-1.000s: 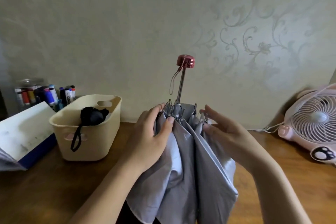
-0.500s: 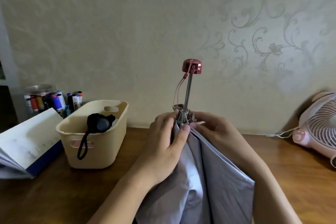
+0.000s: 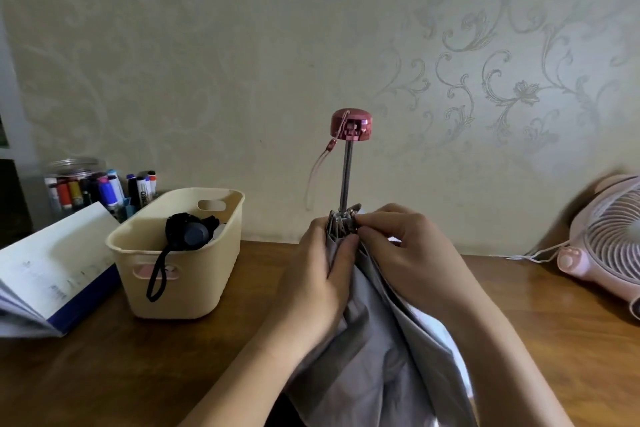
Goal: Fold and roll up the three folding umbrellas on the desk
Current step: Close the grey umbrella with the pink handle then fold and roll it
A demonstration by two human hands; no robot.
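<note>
We find no readable text. White marker among pens behind basket carries dark print along barrel, too small to make out. Open book at left shows faint printed lines, blurred beyond reading.

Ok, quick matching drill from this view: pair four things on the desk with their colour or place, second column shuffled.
Things:
1. umbrella handle
2. basket
3. fan
4. grey canopy

Descriptions:
A. pale pink, at the right edge of the desk
B. cream, holding a rolled black umbrella
C. dark pink, on top of the upright metal shaft
D. gathered under the left hand and right hand

Pairs: 1-C, 2-B, 3-A, 4-D
</note>
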